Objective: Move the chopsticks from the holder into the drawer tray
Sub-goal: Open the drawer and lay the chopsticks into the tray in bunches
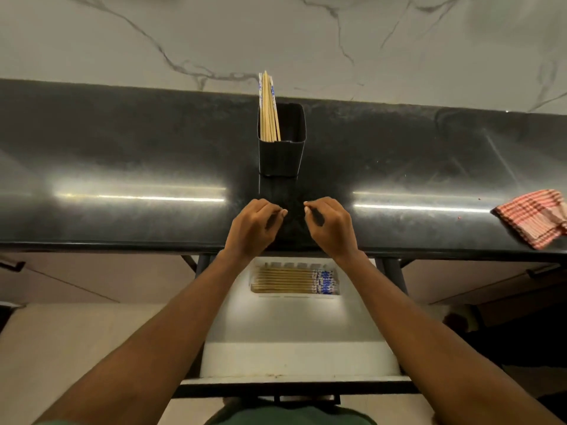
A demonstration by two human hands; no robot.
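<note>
A black rectangular holder point(281, 154) stands on the dark counter, with several wooden chopsticks point(268, 108) leaning in its left side. Below the counter edge an open white drawer holds a tray point(294, 297); several chopsticks point(288, 281) with blue-and-white paper ends lie flat in it. My left hand point(253, 227) and my right hand point(331, 227) hover side by side over the counter's front edge, in front of the holder and apart from it. Both have loosely curled fingers and hold nothing.
A red-and-white checked cloth point(535, 217) lies on the counter point(122, 148) at the far right. A marble wall rises behind the counter. The drawer front point(291, 386) juts out toward me below my forearms.
</note>
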